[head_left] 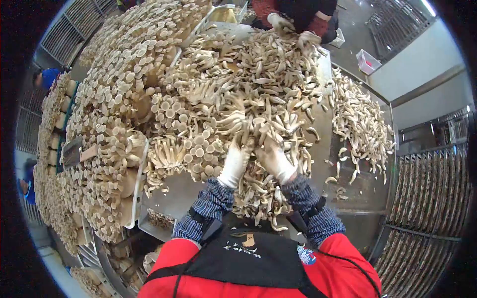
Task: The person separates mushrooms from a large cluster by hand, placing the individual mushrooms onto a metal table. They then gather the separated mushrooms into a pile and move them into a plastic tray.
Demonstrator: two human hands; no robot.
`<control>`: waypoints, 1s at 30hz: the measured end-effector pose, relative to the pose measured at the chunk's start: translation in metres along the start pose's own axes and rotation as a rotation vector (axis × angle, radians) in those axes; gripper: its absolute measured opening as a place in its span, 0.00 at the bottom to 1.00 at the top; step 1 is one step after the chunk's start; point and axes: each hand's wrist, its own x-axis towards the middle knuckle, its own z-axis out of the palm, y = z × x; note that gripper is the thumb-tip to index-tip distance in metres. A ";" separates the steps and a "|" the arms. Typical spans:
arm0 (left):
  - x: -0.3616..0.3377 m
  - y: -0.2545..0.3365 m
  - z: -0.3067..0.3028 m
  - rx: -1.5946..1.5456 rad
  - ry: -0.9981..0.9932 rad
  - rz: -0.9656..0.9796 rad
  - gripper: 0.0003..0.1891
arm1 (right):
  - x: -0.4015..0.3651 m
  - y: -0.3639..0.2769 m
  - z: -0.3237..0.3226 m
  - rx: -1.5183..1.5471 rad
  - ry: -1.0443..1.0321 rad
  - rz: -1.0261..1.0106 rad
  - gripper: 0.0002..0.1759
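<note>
The left hand [235, 162] and right hand [276, 160], both in white gloves with soiled fingers, work side by side, close together, in a broad heap of loose mushrooms [278, 69] on a metal surface [320, 154]. The left hand's fingers touch the near end of a long-stemmed mushroom cluster [232, 121]; the right hand's fingers are down among the mushrooms just beside it. The fingers are blurred and partly buried, so I cannot tell whether either grip is clenched on a mushroom or loose.

To the left of the hands lie unseparated clusters with round caps [203, 154], and beyond them a white crate [140, 181] stands packed with more. A second heap of loose mushrooms [360, 124] lies to the right, well apart from the hands. Across the surface, a co-worker's two gloved hands [309, 40] are at the heap's far edge. A slatted rack [430, 193] stands at the far right.
</note>
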 end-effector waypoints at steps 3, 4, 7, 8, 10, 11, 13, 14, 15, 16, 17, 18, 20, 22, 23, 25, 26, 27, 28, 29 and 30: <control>-0.009 -0.003 -0.002 -0.298 0.150 -0.380 0.14 | -0.019 -0.009 -0.013 -0.048 0.004 0.160 0.16; -0.014 0.017 -0.003 -0.400 0.097 -0.463 0.12 | -0.024 -0.011 -0.020 0.103 0.042 0.338 0.16; -0.027 -0.014 0.009 -0.101 -0.022 -0.322 0.18 | -0.041 -0.007 -0.015 0.071 0.073 0.135 0.22; -0.034 -0.016 0.009 -0.185 -0.044 -0.302 0.20 | -0.044 0.002 -0.008 0.124 0.025 0.083 0.27; -0.034 -0.018 0.003 -0.191 -0.022 -0.333 0.25 | -0.049 0.024 -0.003 0.590 -0.088 0.431 0.37; -0.034 -0.017 0.000 -0.008 -0.087 -0.326 0.25 | -0.050 0.061 0.005 0.191 -0.008 0.339 0.39; -0.036 -0.015 -0.007 0.608 -0.347 -0.076 0.28 | -0.040 0.067 0.008 -0.141 0.230 0.272 0.41; -0.038 -0.024 -0.009 0.698 -0.401 0.060 0.30 | -0.032 0.072 0.006 -0.143 0.223 0.266 0.41; -0.036 -0.018 -0.007 0.471 -0.348 -0.081 0.31 | -0.019 0.066 0.003 -0.219 0.225 0.218 0.41; -0.032 -0.005 -0.006 0.244 -0.294 -0.214 0.32 | -0.005 0.055 -0.001 -0.292 0.231 0.170 0.40; -0.024 0.008 -0.008 -0.180 -0.170 -0.440 0.28 | 0.008 0.043 0.001 -0.253 0.216 0.180 0.38; -0.016 -0.002 -0.013 -0.640 0.000 -0.482 0.21 | 0.028 0.054 0.010 -0.280 0.220 0.138 0.37; 0.002 -0.023 -0.019 -0.134 0.169 -0.149 0.15 | 0.071 0.040 0.016 -0.160 0.111 0.164 0.37; 0.027 -0.034 -0.010 -0.584 0.284 -0.283 0.12 | 0.118 0.053 0.032 -0.179 -0.090 0.361 0.37; 0.035 -0.037 -0.014 -0.573 0.359 -0.515 0.12 | 0.145 0.097 0.058 0.019 -0.131 0.535 0.37; 0.052 -0.046 -0.016 -0.530 0.448 -0.696 0.16 | 0.172 0.090 0.063 -0.077 -0.208 0.497 0.33; 0.062 -0.052 -0.022 -0.477 0.414 -0.804 0.16 | 0.178 0.087 0.068 -0.117 -0.182 0.388 0.28; 0.072 -0.061 -0.027 -0.460 0.428 -0.785 0.17 | 0.185 0.094 0.076 -0.104 -0.180 0.387 0.28; 0.079 -0.070 -0.030 -0.444 0.440 -0.769 0.17 | 0.193 0.101 0.084 -0.157 -0.164 0.368 0.26; 0.080 -0.079 -0.038 -0.523 0.399 -0.821 0.19 | 0.195 0.109 0.091 -0.213 -0.150 0.353 0.24; 0.079 -0.084 -0.040 -0.518 0.400 -0.828 0.19 | 0.194 0.136 0.100 -0.209 -0.152 0.360 0.24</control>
